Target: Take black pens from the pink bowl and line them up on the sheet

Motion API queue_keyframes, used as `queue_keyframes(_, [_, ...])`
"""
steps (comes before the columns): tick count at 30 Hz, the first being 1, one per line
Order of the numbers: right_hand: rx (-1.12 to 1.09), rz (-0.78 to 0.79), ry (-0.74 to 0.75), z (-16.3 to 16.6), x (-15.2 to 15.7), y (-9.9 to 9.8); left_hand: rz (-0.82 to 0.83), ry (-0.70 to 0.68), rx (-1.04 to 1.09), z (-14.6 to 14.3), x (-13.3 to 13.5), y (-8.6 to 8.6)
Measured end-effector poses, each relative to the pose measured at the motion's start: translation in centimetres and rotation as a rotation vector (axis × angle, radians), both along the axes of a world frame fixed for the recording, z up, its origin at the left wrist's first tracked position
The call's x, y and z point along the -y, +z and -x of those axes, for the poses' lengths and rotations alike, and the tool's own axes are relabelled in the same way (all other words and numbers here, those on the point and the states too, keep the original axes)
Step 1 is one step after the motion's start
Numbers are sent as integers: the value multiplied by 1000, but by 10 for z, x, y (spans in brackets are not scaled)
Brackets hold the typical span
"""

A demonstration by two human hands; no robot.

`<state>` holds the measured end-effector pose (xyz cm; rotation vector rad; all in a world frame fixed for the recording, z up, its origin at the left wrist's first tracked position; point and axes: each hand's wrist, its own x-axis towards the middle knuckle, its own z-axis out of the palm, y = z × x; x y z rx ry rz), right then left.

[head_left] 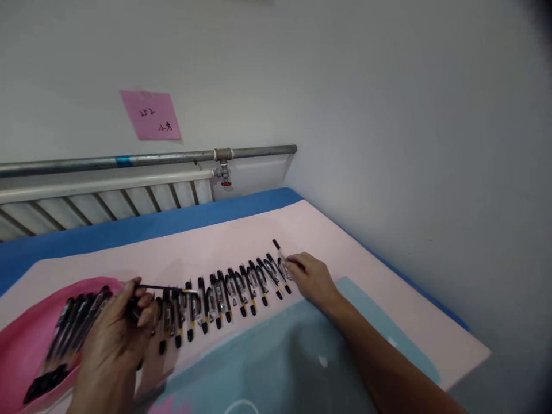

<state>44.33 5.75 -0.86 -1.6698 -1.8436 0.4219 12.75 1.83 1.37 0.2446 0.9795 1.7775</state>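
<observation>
My left hand point(123, 322) is closed, pinching a thin black pen refill point(166, 288) with a yellowish band and a pale end. The refill points right, over the left part of a row of pen parts point(219, 296). These are black-ended pens and clear pieces laid side by side. Something dark shows under the curled fingers; I cannot make it out. At the row's right end my right hand point(310, 276) is closed, with thumb and forefinger on a slim pen point(278, 247), its black end pointing up and away. Its lower part is hidden by the fingers.
A pink tray point(26, 328) with several black pens point(71, 333) is at the left, partly behind my left hand. The table has a pale pink mat point(414, 345) with a blue-green area in front. A radiator point(99, 201) and pipe point(172, 158) run along the back; a wall stands at right.
</observation>
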Motion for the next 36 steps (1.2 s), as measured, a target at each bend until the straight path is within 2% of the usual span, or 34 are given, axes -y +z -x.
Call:
queue_keyframes(2, [93, 93, -80, -14, -11, -3, 29, -73, -23, -10, 2, -1])
queue_keyframes(5, [139, 139, -86, -21, -17, -9, 84, -189, -64, -26, 6, -4])
queue_keyframes(12, [113, 127, 21, -17, -17, -14, 116, -255, -94, -41, 9, -10])
queue_keyframes(17, [-12, 77, 1, -11, -9, -5, 187, -319, -156, -63, 16, -12])
queue_keyframes(19, [-190, 142, 93, 0, 2, 3, 207, -385, -199, -73, 18, -17])
queue_keyframes(21, [-361, 302, 295, 15, 16, 11, 183, -456, -233, -83, 21, -23])
queue_keyframes(23, [-428, 418, 476, 31, 30, 17, 155, -495, -262, -91, 23, -29])
queue_keyframes(25, [-439, 470, 556, 43, 40, 18, 147, -508, -277, -96, 25, -32])
queue_keyframes(27, [-419, 481, 575, 48, 43, 16, 156, -511, -272, -100, 27, -31])
queue_keyframes(30, [-415, 426, 461, 37, 34, 10, 185, -512, -217, -102, 27, -26])
queue_keyframes(32, [-411, 345, 248, 22, 22, 7, 213, -512, -173, -101, 27, -23])
queue_keyframes(34, [-304, 244, 26, 4, 9, 4, 230, -526, -139, -99, 26, -20])
queue_keyframes(36, [-141, 170, -85, -10, -2, 0, 240, -553, -117, -98, 27, -18])
